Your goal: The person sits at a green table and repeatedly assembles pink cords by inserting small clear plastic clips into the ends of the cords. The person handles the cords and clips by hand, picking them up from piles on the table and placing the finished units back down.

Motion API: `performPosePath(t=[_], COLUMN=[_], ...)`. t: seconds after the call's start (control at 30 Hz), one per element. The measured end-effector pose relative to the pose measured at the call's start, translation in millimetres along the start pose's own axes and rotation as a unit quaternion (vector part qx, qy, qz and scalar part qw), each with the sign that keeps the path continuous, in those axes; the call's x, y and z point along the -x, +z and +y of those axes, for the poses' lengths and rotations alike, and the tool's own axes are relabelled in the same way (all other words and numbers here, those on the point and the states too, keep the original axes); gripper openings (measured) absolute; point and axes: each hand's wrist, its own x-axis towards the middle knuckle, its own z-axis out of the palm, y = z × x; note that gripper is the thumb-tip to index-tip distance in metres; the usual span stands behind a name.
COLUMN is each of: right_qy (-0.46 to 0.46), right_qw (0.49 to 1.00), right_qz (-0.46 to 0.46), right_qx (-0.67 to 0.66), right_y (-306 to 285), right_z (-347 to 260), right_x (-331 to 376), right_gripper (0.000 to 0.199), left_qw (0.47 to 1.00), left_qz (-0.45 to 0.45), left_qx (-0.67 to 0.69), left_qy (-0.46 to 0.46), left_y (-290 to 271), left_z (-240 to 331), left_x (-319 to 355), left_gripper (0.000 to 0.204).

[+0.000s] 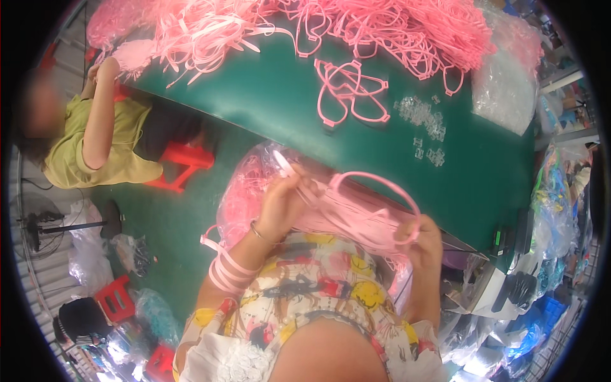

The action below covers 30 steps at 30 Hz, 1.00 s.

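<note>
My left hand (pixel 280 202) is closed around a flat pink strap (pixel 282 163) whose pale end sticks up past the fingers. Closed on the right part of a pink rubbery loop (pixel 382 181) is my right hand (pixel 425 240); the loop arches between both hands. Beneath them, a bundle of long pink straps (pixel 347 215) lies across my lap at the table edge. Several pink straps (pixel 228 275) hang round my left forearm, above which sits a thin bracelet (pixel 256 230). Whether strap and loop are one piece I cannot tell.
On the green table (pixel 267 95) lie joined pink loops (pixel 350 92), small clear plastic clips (pixel 423 118) and a big pink strap pile (pixel 407 32). A clear bag (pixel 506 89) stands far right. At left, a co-worker (pixel 95 140) sits near a red stool (pixel 181 164).
</note>
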Motion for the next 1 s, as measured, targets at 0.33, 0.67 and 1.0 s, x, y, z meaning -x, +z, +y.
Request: performPosePath(t=[0.33,0.67,1.0], right_qy=[-0.180,-0.235,-0.242], right_qw=[0.828,0.832,0.910], right_qz=[-0.015,0.007,-0.032], right_qx=[0.531,0.503,0.335], right_y=[37,54,45], right_z=[5,7,19], right_x=[-8,-20,-25], right_gripper=[0.060,0.076,0.075], left_qw=[0.977,0.967,0.968], left_qz=[-0.026,-0.038,-0.018], left_qx=[-0.208,-0.247,-0.222], left_qy=[-0.038,-0.055,-0.111], left_y=[70,65,71], left_z=[-5,-20,-25], left_x=[27,17,21], left_gripper=[0.026,0.024,0.023])
